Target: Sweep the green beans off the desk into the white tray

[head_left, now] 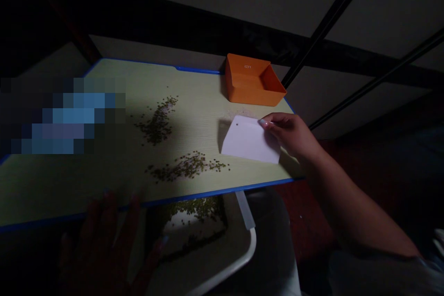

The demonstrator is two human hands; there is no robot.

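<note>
Pinched between the thumb and fingers of my right hand (pixel 289 133) is a white card or sheet (pixel 250 141), tilted over the right part of the pale table (pixel 197 122). One dark speck lies near the card's upper left corner. Two loose patches of small greenish-brown grains, a far pile (pixel 157 125) and a near pile (pixel 187 166), are spread on the tabletop left of the card. In shadow at the near edge, my left hand (pixel 107 236) has its fingers spread and holds nothing.
An orange open box (pixel 253 83) stands at the table's far right corner. Below the near blue edge (pixel 222 193) is a pale-rimmed container (pixel 239 240) with more grains in it. A pixelated blue patch (pixel 72 120) covers the left side. Dark panels rise behind.
</note>
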